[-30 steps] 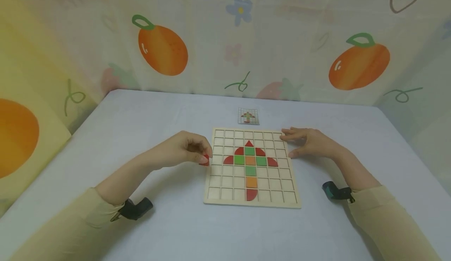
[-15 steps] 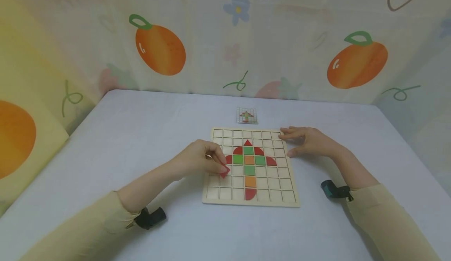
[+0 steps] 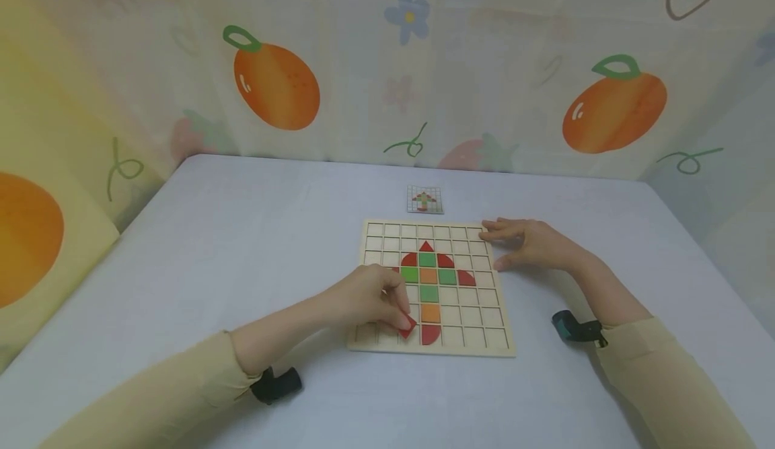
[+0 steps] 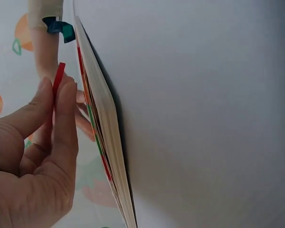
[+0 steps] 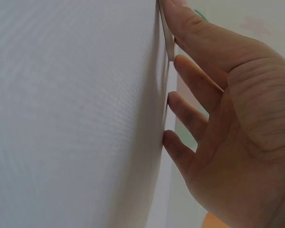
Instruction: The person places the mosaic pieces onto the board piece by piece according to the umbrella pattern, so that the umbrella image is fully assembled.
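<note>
My left hand (image 3: 369, 297) pinches a thin red tile (image 3: 408, 328) between thumb and fingertips over the lower part of the wooden grid board (image 3: 475, 353). In the left wrist view the red tile (image 4: 59, 78) is seen edge-on, tilted beside the board's face. Just right of it on the board lies a rounded red tile (image 3: 430, 334), below an orange tile (image 3: 430, 313). Green, orange and red tiles form an upright arrow-like shape in the cells; my left hand hides part of its left side. My right hand (image 3: 529, 244) rests at the board's upper right edge, fingers spread and relaxed.
Behind the board lies a small card (image 3: 425, 200) printed with a similar coloured pattern on a grid. A white cloth covers the table (image 3: 254, 213), and a fruit-printed curtain (image 3: 357, 52) stands along its back. Dark cameras (image 3: 277, 385) sit on both wrists.
My left hand has carried the red tile from the board's left edge rightward and toward me, to the bottom row area. My right hand has stayed at the board's edge.
</note>
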### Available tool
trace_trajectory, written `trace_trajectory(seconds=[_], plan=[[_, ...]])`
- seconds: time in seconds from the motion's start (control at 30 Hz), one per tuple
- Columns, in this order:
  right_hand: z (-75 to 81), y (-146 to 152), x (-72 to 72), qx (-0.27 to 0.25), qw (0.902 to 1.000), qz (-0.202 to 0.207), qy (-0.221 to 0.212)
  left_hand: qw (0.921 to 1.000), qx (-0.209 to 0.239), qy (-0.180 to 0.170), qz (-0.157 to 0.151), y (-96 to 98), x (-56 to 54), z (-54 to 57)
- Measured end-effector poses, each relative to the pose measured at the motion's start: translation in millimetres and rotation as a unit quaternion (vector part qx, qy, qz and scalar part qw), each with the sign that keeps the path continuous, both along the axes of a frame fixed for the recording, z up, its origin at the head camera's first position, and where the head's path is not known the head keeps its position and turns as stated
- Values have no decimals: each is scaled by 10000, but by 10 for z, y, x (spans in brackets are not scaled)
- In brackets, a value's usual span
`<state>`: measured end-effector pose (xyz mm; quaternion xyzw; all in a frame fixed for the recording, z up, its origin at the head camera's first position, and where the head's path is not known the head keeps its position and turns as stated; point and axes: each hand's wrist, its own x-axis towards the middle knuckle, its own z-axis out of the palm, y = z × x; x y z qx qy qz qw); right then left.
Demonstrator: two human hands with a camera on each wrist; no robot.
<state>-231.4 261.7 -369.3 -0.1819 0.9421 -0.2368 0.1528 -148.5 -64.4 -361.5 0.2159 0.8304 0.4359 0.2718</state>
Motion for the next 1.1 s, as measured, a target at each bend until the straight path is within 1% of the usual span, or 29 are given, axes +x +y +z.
trace_trajectory(seconds=[0.17,0.33,0.5,0.77,0.97,1.1], plan=[[-11,7,-5,14,10000,20,22,9997,-107,204,47,50,35,-31],[-16,14,-3,-52,10000,33,26,9998,-112,134,84,99,85,-48],[-11,19,2,-98,9999,72,48,9994,-207,260,103,116,129,-38],[1,15,9,-123,9999,60,36,9986,-413,305,96,124,148,-33],[0,18,13,-144,9999,34,13,9971,-556,524,27,134,172,-12],[-7,17,11,-183,9998,26,-1,9962,-627,598,-10,137,184,-3]])
